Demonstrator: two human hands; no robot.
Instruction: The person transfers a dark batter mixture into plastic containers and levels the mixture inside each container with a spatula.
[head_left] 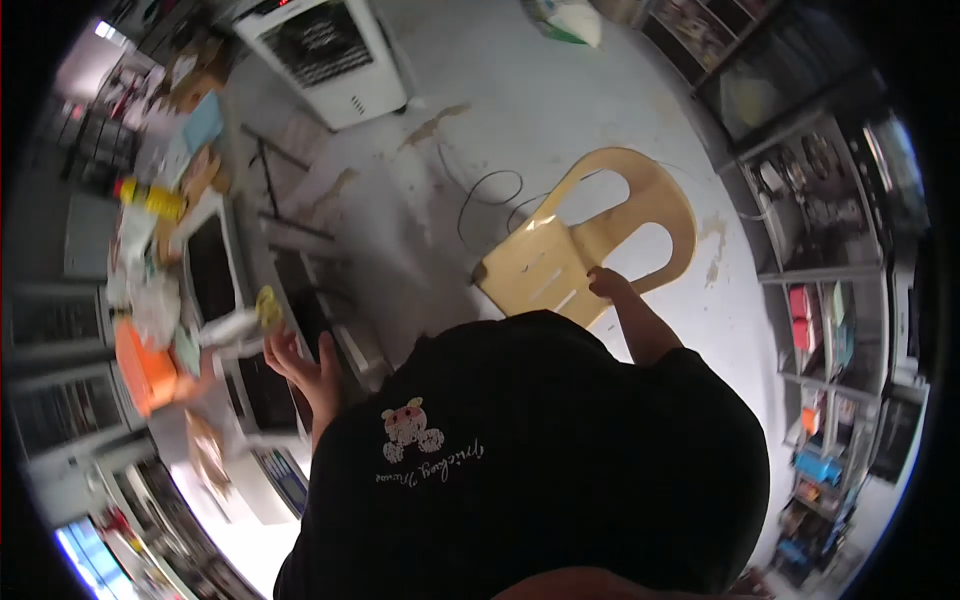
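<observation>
In the head view, my right hand (603, 285) is closed at the side of a cream-yellow plastic chair (545, 268), where the seat meets the rounded, cut-out back. The fingers appear wrapped on the chair's edge, though their undersides are hidden. My left hand (305, 368) is raised at the left with thumb and fingers apart, holding nothing visible. Just beyond its fingertips is a small yellow item (268, 306), too blurred to name. It sits by the edge of a cluttered workbench (235, 300).
A white air cooler (330, 65) stands on the floor ahead. Dark cable (490, 190) loops behind the chair. Metal shelving (815, 275) with parts lines the right side. On the bench are an orange container (145, 368) and a yellow bottle (152, 199).
</observation>
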